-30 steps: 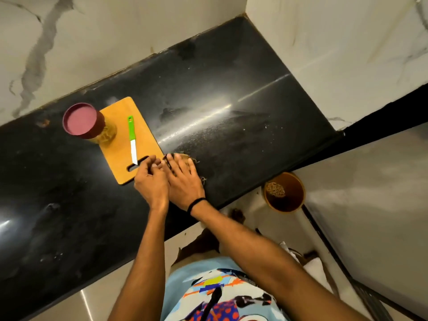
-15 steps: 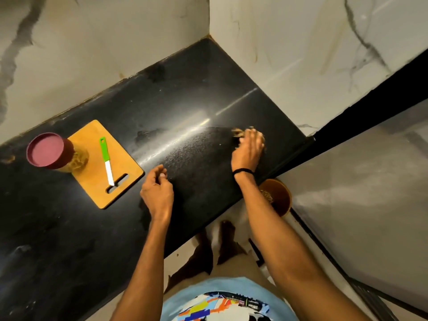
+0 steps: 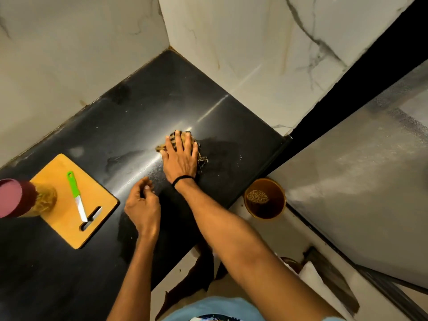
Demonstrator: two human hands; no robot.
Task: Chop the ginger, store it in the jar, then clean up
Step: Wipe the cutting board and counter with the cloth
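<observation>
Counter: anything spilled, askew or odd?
Minor only: a few pale specks lie on the countertop right of the cloth the right hand presses. The knife lies loose on the cutting board, tip over its slot.

A brown bucket (image 3: 276, 205) stands on the floor beside the black counter (image 3: 139, 117).

The person wears a light blue shirt (image 3: 215, 308) with a printed pattern, of which only a small dark and white piece shows. Both forearms are uncovered. A thin black band (image 3: 183, 178) goes around the wrist of the right hand (image 3: 180, 158).
</observation>
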